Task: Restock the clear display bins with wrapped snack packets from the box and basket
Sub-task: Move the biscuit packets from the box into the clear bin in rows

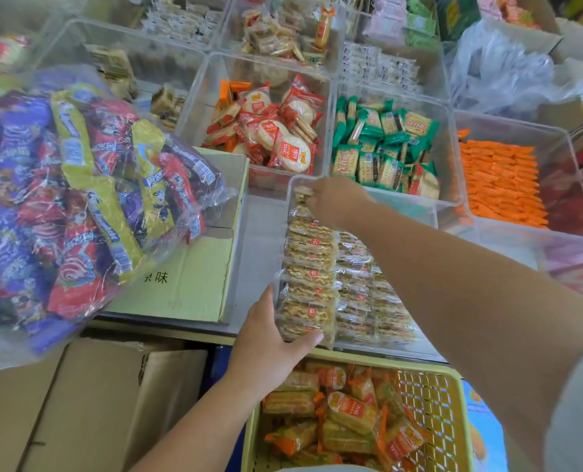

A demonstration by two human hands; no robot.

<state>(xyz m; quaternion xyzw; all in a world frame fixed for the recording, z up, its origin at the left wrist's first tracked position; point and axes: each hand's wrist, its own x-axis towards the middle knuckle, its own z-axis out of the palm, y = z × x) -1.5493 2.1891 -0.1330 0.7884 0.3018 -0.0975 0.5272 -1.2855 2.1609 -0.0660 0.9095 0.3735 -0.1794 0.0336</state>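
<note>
Head view: the nearest clear bin point(406, 209) sits on the counter edge, directly behind a yellow-green basket point(419, 396).

1. Bin contents: a row of wrapped cracker packets point(309, 267) stands on edge along the left wall. A second row point(368, 294) lies just beside it on the right.
2. Left hand point(273, 335): cupped round the near end of the left row, with the thumb up the outer side and the fingers across the end packet.
3. Right hand point(334, 202): reaches over the bin to the far end of the same row, fingers curled down and gripping the last packets there.
4. Basket: holds loose orange-trimmed packets point(351, 413), piled without order.
5. Cardboard box point(188, 267): rests left of the bin. A large clear bag of mixed sweets point(79, 199) leans over it.
6. Bins behind: red-wrapped round crackers point(276, 131), green-wrapped biscuits point(385, 144) and orange sticks point(501, 182), left to right.
</note>
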